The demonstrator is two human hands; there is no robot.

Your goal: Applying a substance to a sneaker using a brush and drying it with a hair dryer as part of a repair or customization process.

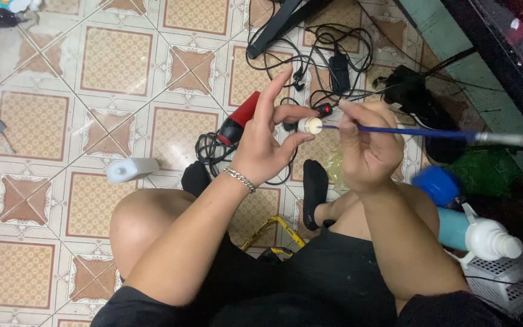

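My left hand [261,148] pinches a small white cylindrical cap [310,125] between thumb and middle finger, the index finger raised straight up and clear of it. The cap sits right at the fingertips, its round open face turned toward my right hand [367,148]. That hand is closed around a blue-handled brush [419,131] — the fingers wrap the handle near its working end, and the short stretch of handle that leaves them reaches across to touch the face of the cap.

The brush's long axis runs almost level across the view, left to right: the tip end points left into the cap, while the handle runs out past my right hand toward the right edge, where it turns silver and then orange. The cap's short axis lines up with it.

Both hands are held in the air above my knees and the tiled floor [116,60]. Behind the left hand lies a red and black tool [240,118] amid a tangle of black cables [310,60]. A white bottle [131,169] lies on its side on the tiles to the left. To the right stand a teal bottle with a white cap [476,233] and a white perforated basket [509,278].
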